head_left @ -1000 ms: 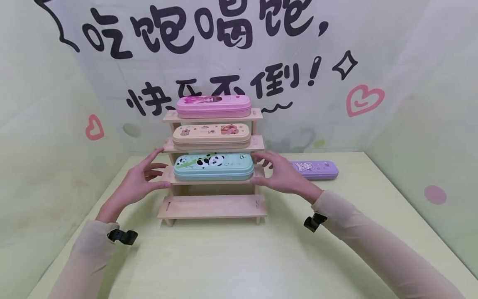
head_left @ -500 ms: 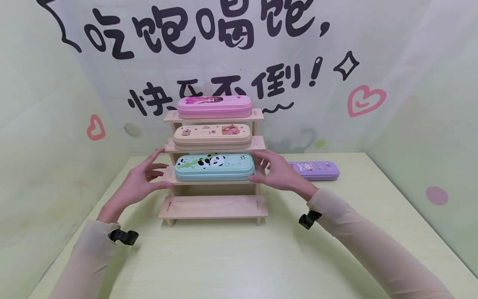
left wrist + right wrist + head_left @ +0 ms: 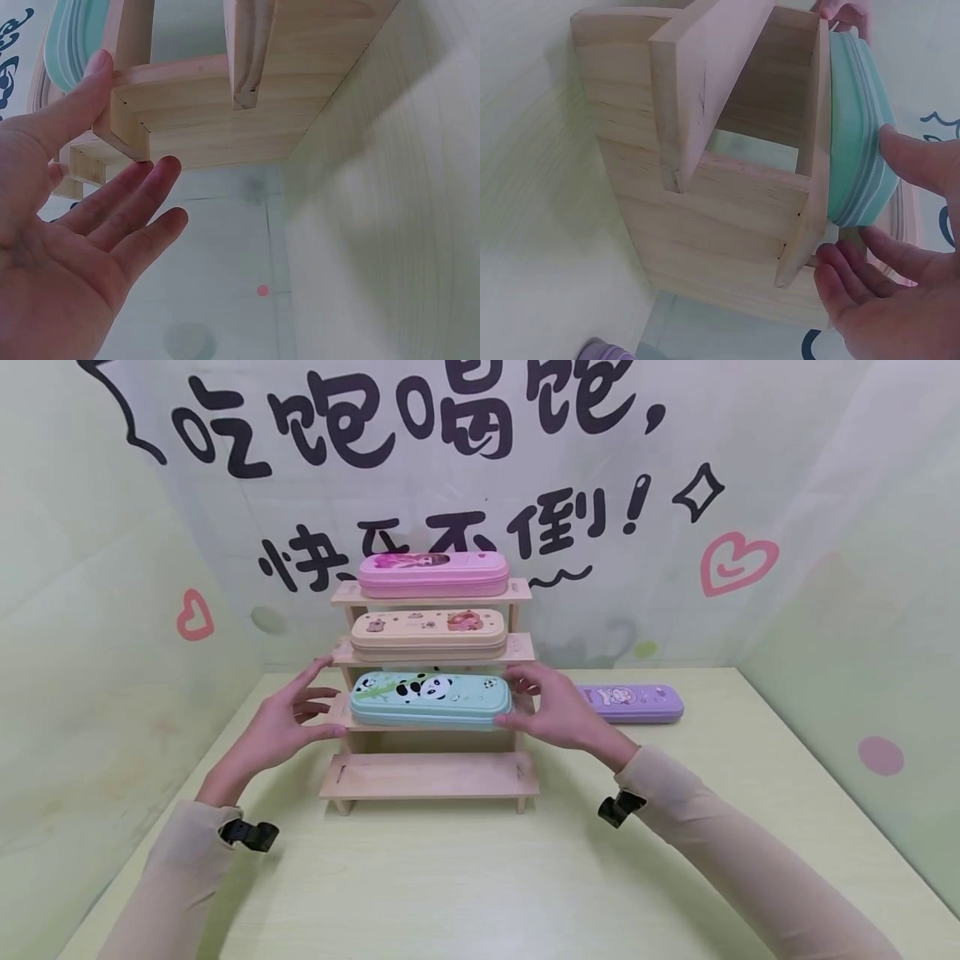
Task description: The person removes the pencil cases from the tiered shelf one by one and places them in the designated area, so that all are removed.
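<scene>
A teal panda pencil case (image 3: 431, 697) lies on the second-lowest step of a wooden tiered stand (image 3: 427, 775). My right hand (image 3: 558, 706) pinches its right end; in the right wrist view the thumb (image 3: 915, 161) presses the zippered front and the index finger bends round the end. My left hand (image 3: 281, 718) is at the stand's left side, thumb (image 3: 86, 86) against the end of that same step. Its index fingertip reaches the step above, while the other fingers extend loosely. Above sit a cream pencil case (image 3: 427, 635) and a pink one (image 3: 433, 575).
A purple pencil case (image 3: 637, 703) lies on the table (image 3: 450, 885) behind and right of the stand. Pale printed walls (image 3: 750, 460) close in the back and both sides. The stand's lowest step holds nothing.
My right hand has shifted slightly left, its thumb coming onto the front of the teal case. The case's right end has come slightly forward. My left hand stays in place.
</scene>
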A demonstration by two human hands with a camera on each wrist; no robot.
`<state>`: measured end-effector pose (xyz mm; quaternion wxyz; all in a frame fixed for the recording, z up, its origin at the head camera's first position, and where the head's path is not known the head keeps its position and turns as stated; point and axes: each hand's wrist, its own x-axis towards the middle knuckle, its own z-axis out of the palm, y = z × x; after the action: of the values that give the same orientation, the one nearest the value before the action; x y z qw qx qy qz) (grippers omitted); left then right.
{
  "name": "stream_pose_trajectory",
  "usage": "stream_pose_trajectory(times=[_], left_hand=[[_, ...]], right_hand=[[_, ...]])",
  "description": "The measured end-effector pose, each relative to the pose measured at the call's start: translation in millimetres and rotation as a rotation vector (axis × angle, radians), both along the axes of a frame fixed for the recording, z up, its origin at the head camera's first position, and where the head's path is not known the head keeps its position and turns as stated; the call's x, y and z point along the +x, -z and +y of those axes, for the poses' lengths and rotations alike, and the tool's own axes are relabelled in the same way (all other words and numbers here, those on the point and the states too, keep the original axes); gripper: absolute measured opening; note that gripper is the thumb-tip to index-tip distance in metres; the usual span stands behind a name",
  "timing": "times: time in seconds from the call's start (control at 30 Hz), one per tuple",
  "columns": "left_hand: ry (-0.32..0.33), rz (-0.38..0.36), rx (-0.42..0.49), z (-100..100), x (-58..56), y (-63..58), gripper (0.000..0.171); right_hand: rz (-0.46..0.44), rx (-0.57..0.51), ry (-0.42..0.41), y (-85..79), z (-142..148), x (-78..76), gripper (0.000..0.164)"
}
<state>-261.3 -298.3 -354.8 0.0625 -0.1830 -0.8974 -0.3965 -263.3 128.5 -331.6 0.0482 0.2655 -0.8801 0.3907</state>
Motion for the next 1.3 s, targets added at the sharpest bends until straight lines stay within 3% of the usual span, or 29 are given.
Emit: stream_pose_trajectory(times=[0.33, 0.67, 1.3], left_hand=[[-0.006, 0.009, -0.008, 1, -1.1, 1.2, 0.115], [-0.005, 0.002, 0.003, 1, 0.0, -0.6, 0.115], [-0.007, 0.005, -0.005, 1, -0.1, 1.0, 0.113]], right_hand=[[-0.102, -0.048, -0.076, -0.8, -9, -3.6, 0.078], [-0.162, -0.094, -0.095, -2.3, -9, -7.9, 0.072], [-0.196, -0.059, -0.103, -0.5, -5, -12.0, 0.084]])
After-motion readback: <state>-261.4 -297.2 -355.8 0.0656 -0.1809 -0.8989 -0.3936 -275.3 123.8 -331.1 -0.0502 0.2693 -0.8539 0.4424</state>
